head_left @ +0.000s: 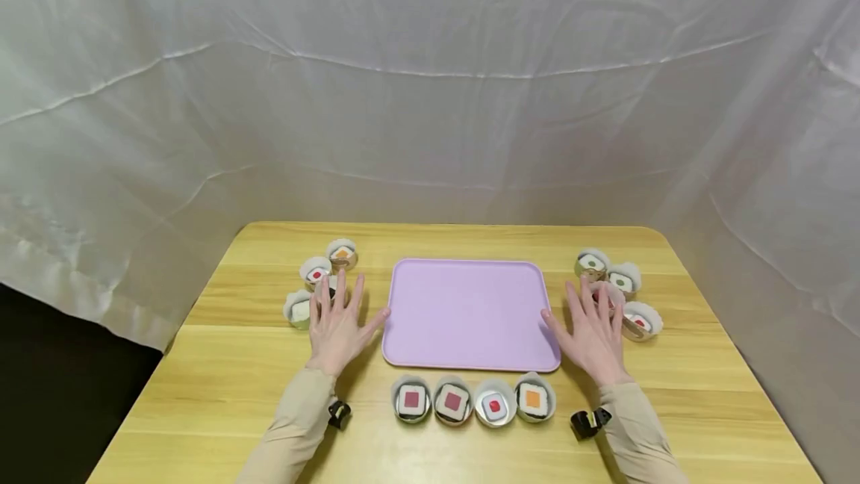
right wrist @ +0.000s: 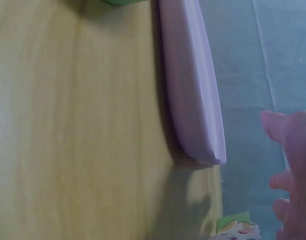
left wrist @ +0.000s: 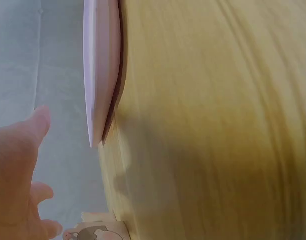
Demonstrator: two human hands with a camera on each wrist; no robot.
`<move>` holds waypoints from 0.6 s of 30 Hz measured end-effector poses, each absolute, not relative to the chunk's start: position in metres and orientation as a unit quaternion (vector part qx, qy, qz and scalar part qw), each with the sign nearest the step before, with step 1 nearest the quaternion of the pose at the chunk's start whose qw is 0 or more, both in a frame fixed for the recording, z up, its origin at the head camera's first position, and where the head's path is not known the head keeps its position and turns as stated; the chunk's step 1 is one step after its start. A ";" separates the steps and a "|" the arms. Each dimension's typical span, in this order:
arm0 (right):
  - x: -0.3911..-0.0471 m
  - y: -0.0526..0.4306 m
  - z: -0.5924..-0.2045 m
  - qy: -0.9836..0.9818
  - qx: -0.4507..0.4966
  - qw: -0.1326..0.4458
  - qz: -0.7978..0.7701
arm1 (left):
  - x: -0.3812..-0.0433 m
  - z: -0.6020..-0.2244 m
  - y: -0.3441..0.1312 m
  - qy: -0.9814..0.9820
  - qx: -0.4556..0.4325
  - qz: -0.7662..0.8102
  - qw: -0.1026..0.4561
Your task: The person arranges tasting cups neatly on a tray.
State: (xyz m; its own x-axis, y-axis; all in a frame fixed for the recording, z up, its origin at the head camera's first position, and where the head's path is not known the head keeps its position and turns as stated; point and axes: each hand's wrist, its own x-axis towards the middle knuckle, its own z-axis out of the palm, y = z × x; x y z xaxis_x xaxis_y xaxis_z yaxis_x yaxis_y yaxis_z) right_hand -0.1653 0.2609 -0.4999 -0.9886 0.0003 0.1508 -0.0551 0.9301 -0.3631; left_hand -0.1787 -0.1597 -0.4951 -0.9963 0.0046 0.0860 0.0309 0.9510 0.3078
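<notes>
Beyond four filled cups [head_left: 496, 387] at lower centre, my left hand [head_left: 338, 331] and right hand [head_left: 594, 340] hover with fingers spread, grasping nothing, thumbs angled toward the bare lilac tray [head_left: 470, 312] at mid-frame. I appear poised between steps; lifting a cup would call for lowered, curling fingers. More cups [head_left: 641, 308] cluster near my fingertips, centre left and centre right.

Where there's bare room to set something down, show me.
Bare: the lilac tray within its rim; the table strip between tray and far edge. Crowded: the near row of four cups, left cup cluster and right cup cluster.
</notes>
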 end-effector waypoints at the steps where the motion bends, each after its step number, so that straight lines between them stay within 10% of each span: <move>1: -0.166 0.261 -0.499 -0.980 0.016 0.075 0.185 | -0.178 -0.495 -0.159 -0.987 -0.010 -0.156 0.043; 18: -0.194 0.263 -0.482 -0.939 0.076 0.085 0.323 | -0.185 -0.482 -0.154 -0.982 -0.022 -0.189 -0.011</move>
State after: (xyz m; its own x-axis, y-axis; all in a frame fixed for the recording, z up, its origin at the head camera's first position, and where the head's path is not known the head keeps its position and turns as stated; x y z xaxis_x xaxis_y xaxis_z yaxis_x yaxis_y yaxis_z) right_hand -0.1942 0.2635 -0.4818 -0.9741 -0.0884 0.2081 -0.1978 0.7791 -0.5949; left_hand -0.1847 -0.1536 -0.4817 -0.9988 0.0470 -0.0140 0.0384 0.9279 0.3708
